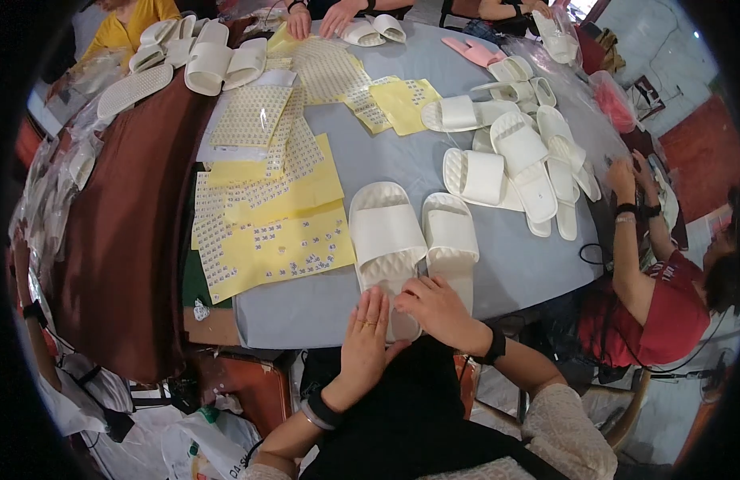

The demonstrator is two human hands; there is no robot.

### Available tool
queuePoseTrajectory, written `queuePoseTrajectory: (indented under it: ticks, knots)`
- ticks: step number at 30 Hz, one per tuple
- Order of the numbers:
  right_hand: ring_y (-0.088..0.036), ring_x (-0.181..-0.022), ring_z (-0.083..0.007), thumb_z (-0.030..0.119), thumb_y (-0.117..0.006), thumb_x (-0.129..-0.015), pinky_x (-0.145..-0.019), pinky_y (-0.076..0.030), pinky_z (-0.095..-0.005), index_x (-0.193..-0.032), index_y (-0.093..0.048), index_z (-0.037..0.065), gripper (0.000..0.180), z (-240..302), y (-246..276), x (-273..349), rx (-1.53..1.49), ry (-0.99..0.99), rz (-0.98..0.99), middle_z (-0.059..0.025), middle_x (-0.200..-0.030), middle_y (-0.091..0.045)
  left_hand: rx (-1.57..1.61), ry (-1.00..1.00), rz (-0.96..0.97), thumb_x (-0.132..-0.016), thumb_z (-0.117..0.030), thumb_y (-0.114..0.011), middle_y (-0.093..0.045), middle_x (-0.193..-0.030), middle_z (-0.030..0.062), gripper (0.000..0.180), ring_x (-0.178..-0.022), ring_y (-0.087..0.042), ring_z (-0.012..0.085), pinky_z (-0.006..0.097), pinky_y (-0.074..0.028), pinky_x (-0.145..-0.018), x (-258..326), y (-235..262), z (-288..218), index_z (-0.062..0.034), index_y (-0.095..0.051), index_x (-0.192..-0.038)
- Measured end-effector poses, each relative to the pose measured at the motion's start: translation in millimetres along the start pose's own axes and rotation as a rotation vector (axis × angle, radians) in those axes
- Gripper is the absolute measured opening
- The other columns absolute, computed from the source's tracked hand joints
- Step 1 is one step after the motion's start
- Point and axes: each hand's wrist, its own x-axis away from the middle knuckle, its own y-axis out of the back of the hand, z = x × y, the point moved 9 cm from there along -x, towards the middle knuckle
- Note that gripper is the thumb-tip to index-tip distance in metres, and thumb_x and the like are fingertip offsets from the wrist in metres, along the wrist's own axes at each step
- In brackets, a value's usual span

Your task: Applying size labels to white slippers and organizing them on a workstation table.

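A white slide slipper (388, 232) lies at the table's near edge, toe pointing away from me. Its mate, another white slipper (451, 240), is right beside it. Across the heel of the first slipper rests my left hand (366, 340), its fingers stretched out flat along the left side. My right hand (440, 310) has its fingers curled together over the same slipper's insole; whatever they pinch is hidden. Left of the slippers is a yellow sticker sheet (306, 260) with small number labels, some peeled away.
More sticker sheets (254, 120) overlap toward the far left. White slippers (522, 148) pile up at the right, and others (210, 60) sit far left by a brown-covered surface (130, 216). Pink slippers (472, 52) lie at the back. Co-workers sit around the grey-covered table (298, 320).
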Motion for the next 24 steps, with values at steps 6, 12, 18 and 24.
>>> queuePoseTrajectory:
  ticks: [6,12,18,24]
  knots:
    - [-0.051,-0.086,-0.0227,0.014,-0.056,-0.077,-0.074,-0.040,-0.0341,-0.084,-0.053,0.009,0.010,1.7,-16.2,0.6,0.165,0.033,0.006,-0.0071,-0.088,-0.049,-0.006,0.011,0.033,-0.071,-0.035,-0.072,-0.023,-0.148,0.0160,0.088,-0.137,-0.024,0.0307,0.045,-0.030,-0.105,1.6,-2.1,0.1,-0.0006,-0.028,-0.140]
    - [-0.054,-0.081,-0.0269,0.009,-0.050,-0.086,-0.068,-0.042,-0.0387,-0.088,-0.050,0.002,0.008,-25.7,-4.8,-4.5,-0.368,-0.239,-0.047,-0.0134,-0.085,-0.051,0.005,-0.003,0.029,-0.073,-0.033,-0.072,-0.024,-0.146,0.0207,0.087,-0.136,-0.025,0.0352,0.047,-0.030,-0.104,-0.1,0.2,-0.5,0.0034,-0.028,-0.138]
    - [-0.047,-0.074,-0.0265,0.006,-0.049,-0.090,-0.069,-0.041,-0.0304,-0.091,-0.045,0.002,0.006,-1.9,14.1,-17.8,-0.761,-0.379,0.321,-0.0111,-0.081,-0.046,0.042,-0.055,0.023,-0.078,-0.028,-0.067,-0.031,-0.142,0.0198,0.068,-0.132,-0.031,0.0346,0.046,-0.032,-0.104,-0.3,15.8,4.6,0.0033,-0.038,-0.132]
    - [-0.051,-0.081,-0.0320,0.006,-0.052,-0.085,-0.071,-0.039,-0.0389,-0.090,-0.047,0.003,0.007,27.5,2.7,-110.7,-0.339,-0.064,0.070,-0.0127,-0.088,-0.049,-0.039,0.130,-0.197,-0.079,-0.019,-0.066,-0.048,-0.127,0.0172,0.045,-0.123,-0.042,0.0358,0.051,-0.035,-0.098,-4.7,60.6,52.1,-0.0005,-0.052,-0.117]
